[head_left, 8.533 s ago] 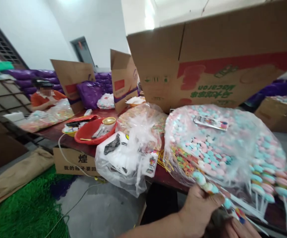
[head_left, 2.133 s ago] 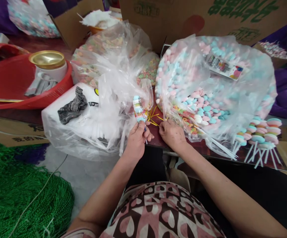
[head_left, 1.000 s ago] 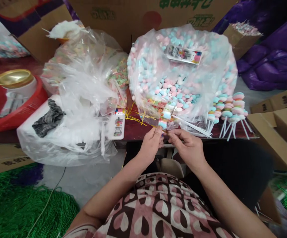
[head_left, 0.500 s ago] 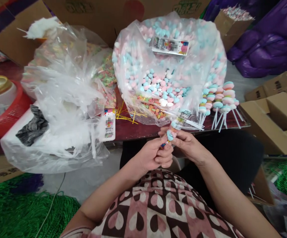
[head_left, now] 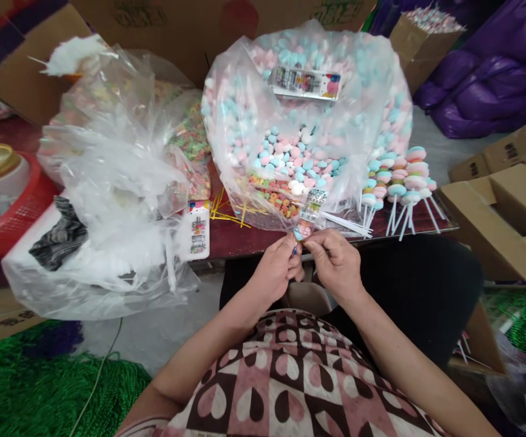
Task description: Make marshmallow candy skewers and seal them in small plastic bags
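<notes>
A marshmallow skewer (head_left: pixel 303 230) in a clear printed wrapper stands upright between my hands at the table's front edge. My left hand (head_left: pixel 277 267) is closed around its lower end, where a bit of blue shows. My right hand (head_left: pixel 338 264) is closed in a pinch against the wrapper's gathered neck; a tiny yellow spot shows there, but what the fingertips hold is too small to make out. Behind them lies a big open bag of pink, blue and white marshmallows (head_left: pixel 290 152), with ring-shaped gummies (head_left: pixel 278 197) at its front. Yellow twist ties (head_left: pixel 229 209) lie to the left.
Unwrapped marshmallow skewers (head_left: pixel 411 179) and white sticks (head_left: pixel 347 224) lie at right. On the left are a crumpled plastic bag (head_left: pixel 117 182), a stack of printed wrappers (head_left: pixel 199 230) and a red basket (head_left: pixel 30 194). An open carton (head_left: pixel 499 212) stands beyond the table's right end.
The wrapped skewer has moved slightly left and now stands more upright. My right hand has shifted from the marshmallows down to a pinch at the wrapper's neck. The left keeps its hold.
</notes>
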Demonstrator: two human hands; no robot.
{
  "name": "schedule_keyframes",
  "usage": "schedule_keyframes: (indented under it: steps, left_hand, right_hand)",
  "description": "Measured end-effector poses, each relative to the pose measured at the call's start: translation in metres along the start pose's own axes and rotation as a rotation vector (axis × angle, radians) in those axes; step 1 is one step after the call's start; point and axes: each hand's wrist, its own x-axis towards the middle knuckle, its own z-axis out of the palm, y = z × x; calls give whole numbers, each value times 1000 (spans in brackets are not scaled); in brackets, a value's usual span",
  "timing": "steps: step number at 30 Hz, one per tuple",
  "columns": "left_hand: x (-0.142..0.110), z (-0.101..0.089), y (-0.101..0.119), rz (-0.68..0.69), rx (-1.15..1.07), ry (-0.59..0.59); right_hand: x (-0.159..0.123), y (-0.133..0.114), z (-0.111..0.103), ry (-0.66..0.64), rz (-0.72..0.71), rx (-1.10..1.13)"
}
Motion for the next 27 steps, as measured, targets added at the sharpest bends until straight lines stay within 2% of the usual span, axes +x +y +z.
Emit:
schedule_keyframes:
  steps: [3, 8, 11, 15, 18, 21, 24, 27]
  left_hand:
    - [5, -1, -7, 87, 72, 94]
    - [5, -4, -14, 168, 219, 133]
    - [1, -7, -11, 218, 344, 126]
    - [-1, -5, 4, 342, 502, 159]
    - [0, 2, 21, 315, 380, 79]
    - [-2, 11, 38, 433, 284, -24]
    - [-11, 14, 44, 557, 371, -58]
    - [-13, 14, 36, 505, 562, -169]
  right_hand:
    - [-2, 1, 3, -6, 6, 27]
    - [-3, 2, 4, -70, 144, 114]
    - [0, -6, 0, -64, 159, 139]
    - [1, -21, -5, -15, 91, 123]
    - [0, -23, -4, -32, 32, 139]
    - [3, -14, -6, -32, 76, 142]
    - [11, -3, -18, 37, 162, 80]
    - [18, -3, -34, 139, 138, 27]
